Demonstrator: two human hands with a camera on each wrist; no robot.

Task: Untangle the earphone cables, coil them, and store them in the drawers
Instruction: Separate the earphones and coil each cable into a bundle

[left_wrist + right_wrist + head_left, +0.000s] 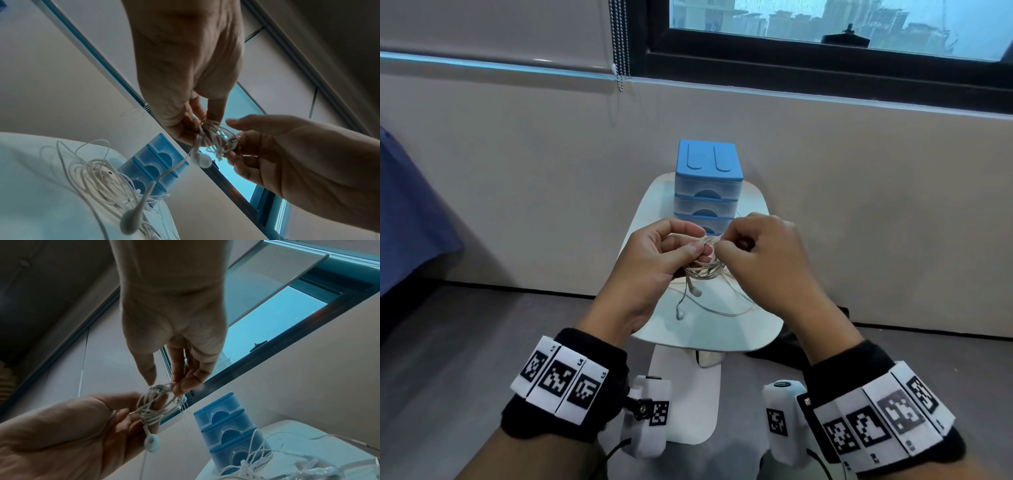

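both hands up over desk (753, 329); left hand (654, 270) fingers curled through coiled earphone cable (703, 265), right hand (763, 260) pinching coil's top loops. two earbuds (680, 313) dangle below. second tangled cable (102, 183) lies on desk beside blue drawer unit (709, 185), all drawers closed.

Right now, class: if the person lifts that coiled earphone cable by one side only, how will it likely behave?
Probably floppy: the thin cable already droops in loose loops between the left hand and right hand. Likely light, since fingertips alone carry it. The coil may spring apart, and the dangling earbud would swing.
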